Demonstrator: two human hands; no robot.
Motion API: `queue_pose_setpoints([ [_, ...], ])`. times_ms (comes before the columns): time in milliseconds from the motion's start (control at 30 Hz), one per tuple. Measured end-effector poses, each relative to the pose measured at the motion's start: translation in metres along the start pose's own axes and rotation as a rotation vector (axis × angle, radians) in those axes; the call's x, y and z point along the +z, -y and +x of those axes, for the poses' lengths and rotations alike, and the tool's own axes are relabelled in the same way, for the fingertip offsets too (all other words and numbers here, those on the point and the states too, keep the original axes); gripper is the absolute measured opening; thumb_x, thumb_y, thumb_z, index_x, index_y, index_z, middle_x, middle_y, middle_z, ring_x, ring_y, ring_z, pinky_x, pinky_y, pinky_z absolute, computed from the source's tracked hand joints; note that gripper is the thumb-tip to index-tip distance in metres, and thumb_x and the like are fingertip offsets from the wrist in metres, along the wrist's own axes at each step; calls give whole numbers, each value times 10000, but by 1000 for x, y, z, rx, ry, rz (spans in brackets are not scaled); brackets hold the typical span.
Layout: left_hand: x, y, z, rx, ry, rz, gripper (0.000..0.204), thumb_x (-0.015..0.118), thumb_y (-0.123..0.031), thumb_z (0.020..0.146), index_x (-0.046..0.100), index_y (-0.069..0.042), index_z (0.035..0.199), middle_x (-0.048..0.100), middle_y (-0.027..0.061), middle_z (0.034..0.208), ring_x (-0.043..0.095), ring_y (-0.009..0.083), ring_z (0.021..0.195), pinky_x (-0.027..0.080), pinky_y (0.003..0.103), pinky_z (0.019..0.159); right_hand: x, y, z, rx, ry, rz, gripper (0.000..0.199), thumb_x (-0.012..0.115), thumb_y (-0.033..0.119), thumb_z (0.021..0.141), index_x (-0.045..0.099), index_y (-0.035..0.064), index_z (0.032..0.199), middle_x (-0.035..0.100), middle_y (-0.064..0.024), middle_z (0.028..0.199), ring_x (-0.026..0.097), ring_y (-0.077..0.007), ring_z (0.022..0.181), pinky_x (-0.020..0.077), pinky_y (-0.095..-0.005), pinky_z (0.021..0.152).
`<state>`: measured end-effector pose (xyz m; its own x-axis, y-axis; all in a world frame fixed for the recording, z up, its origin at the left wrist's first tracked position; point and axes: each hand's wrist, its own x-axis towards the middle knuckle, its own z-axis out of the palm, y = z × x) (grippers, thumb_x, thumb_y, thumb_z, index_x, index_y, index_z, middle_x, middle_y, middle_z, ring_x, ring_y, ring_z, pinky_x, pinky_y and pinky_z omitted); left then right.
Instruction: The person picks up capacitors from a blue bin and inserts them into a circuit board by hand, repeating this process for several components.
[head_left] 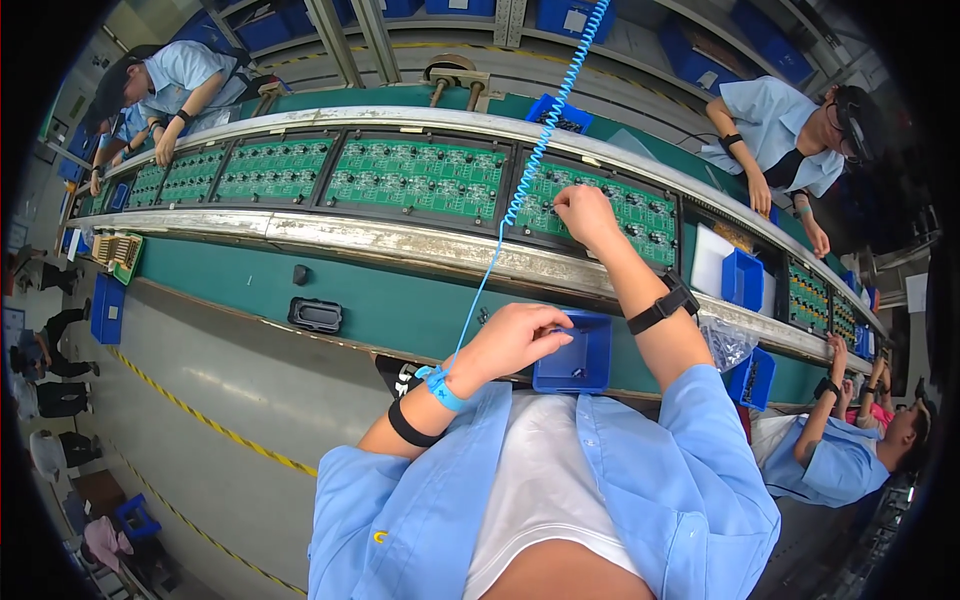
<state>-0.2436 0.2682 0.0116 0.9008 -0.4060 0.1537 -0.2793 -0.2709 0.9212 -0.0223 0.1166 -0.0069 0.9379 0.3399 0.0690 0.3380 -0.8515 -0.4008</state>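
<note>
My right hand (587,216) is over a green circuit board panel (640,208) in a dark frame on the line. Its thumb and fingertips are pinched together at the board's surface; whatever they hold is too small to make out. My left hand (518,342) hovers at the left side of a blue bin (596,372), fingers loosely bent and thumb apart, with nothing visible between them. A few small dark parts lie inside that bin. Around my left wrist is a blue strap (440,388) joined to a coiled blue cord (540,150).
More framed circuit boards (415,178) line the track leftward, between worn metal rails (400,228). A black tray (315,315) lies on the green bench. At right are another blue bin (742,278) and a clear plastic bag (728,342). Co-workers stand across the line and at right.
</note>
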Motion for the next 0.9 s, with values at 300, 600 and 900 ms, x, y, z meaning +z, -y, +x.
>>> queue_pose_setpoints([
  [300, -1, 6, -5, -5, -126, -88, 159, 762, -118, 923, 758, -17, 1046, 691, 74, 825, 652, 169, 715, 519, 298, 664, 1, -1, 2, -2, 7, -4, 138, 709, 145, 864, 811, 102, 946, 773, -169, 950, 732, -378, 941, 583, -484, 879],
  [600, -15, 19, -7, 48, -266, -138, 162, 712, -47, 954, 741, -1, 1107, 705, 41, 936, 667, 120, 850, 530, 278, 741, 12, 6, -1, -46, -77, -131, 124, 705, 158, 870, 796, 86, 912, 768, -168, 904, 733, -376, 883, 581, -496, 845],
  [900, -32, 13, -15, -221, -429, -568, 238, 678, -29, 996, 686, 0, 1232, 718, 26, 1006, 675, 98, 911, 540, 245, 825, 11, 21, -9, -47, -99, -101, 143, 705, 170, 873, 798, 88, 943, 768, -162, 914, 732, -370, 890, 580, -495, 835],
])
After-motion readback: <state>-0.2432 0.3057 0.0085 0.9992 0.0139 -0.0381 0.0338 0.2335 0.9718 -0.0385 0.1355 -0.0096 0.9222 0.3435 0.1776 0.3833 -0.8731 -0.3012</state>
